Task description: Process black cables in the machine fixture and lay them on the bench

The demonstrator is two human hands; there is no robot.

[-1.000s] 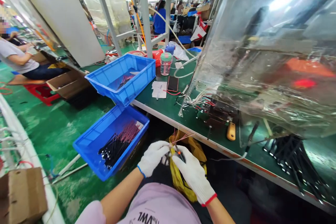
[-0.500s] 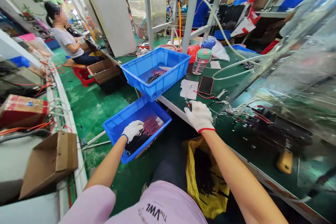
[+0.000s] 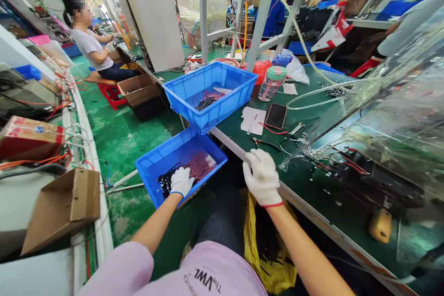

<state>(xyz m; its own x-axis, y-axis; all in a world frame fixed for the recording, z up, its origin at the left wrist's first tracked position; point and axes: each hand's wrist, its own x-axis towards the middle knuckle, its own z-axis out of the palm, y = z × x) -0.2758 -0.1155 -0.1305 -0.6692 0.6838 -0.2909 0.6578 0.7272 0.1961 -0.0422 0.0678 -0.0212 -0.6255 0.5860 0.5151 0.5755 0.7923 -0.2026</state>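
My left hand, in a white glove, rests on black-ended wires inside the lower blue bin. Its fingers look spread over the bundle, their tips partly hidden. Dark red wires lie just beside it. My right hand, gloved with a red cuff, hovers at the table's front edge, thumb apart from loosely bent fingers and nothing visible in it. Just beyond it on the green tabletop lie pliers with orange and black on them.
An upper blue bin with more wires stands on the table corner. Nearby are a phone, paper, a wrench and a lidded jar. A yellow bag sits below. A seated person works at the left.
My right hand has drawn back from the pliers toward the table edge, leaving them uncovered on the table. My left hand has shifted slightly within the lower bin.
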